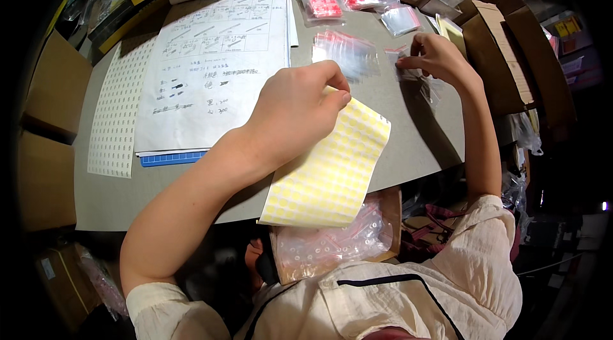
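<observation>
My left hand [297, 110] pinches the top edge of a yellow sheet of round dot stickers [332, 171] and holds it slightly lifted over the near edge of the grey table [415, 136]. My right hand [437, 56] is farther back on the right, its fingers closed on a small clear zip bag [415, 75] lying on the table. Just left of that hand lies a pile of clear zip bags with red strips [345, 52].
A large printed paper sheet [214, 65] and a white dot-sticker sheet [118, 113] cover the table's left. Bags with red parts [319, 3] lie at the back. Cardboard boxes [498, 52] stand right and left. A box of clear bags [332, 244] sits on my lap.
</observation>
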`<state>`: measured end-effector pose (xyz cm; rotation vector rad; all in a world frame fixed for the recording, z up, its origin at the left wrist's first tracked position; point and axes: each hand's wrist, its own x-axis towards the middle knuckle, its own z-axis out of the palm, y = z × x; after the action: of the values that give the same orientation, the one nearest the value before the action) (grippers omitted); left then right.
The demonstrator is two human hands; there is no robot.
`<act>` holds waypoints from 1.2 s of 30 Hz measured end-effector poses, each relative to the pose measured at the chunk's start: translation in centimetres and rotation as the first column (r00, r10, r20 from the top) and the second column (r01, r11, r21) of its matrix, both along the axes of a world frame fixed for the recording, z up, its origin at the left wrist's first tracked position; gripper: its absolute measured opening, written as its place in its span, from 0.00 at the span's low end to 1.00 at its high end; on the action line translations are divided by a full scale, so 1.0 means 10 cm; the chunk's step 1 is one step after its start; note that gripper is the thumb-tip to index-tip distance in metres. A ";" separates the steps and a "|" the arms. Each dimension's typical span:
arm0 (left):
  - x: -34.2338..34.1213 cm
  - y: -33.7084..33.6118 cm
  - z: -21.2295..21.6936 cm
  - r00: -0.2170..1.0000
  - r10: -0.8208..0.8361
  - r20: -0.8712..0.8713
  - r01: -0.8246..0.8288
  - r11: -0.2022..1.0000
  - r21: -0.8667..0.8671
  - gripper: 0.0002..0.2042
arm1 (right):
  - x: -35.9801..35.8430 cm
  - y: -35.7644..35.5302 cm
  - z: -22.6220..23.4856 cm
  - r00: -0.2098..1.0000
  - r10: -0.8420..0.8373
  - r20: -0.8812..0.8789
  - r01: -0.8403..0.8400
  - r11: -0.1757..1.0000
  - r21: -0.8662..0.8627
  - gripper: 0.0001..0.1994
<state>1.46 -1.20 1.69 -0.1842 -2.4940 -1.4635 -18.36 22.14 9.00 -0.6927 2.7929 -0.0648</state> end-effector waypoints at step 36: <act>-0.04 -0.01 -0.02 0.993 -0.039 0.114 0.025 0.993 0.116 0.07 | 1.34 0.03 -0.57 0.583 0.384 -0.716 -0.671 0.725 -0.157 0.12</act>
<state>1.01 -1.33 1.46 -0.1222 -2.4977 -1.6696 -4.94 22.45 3.31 -2.0269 3.0251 -0.3832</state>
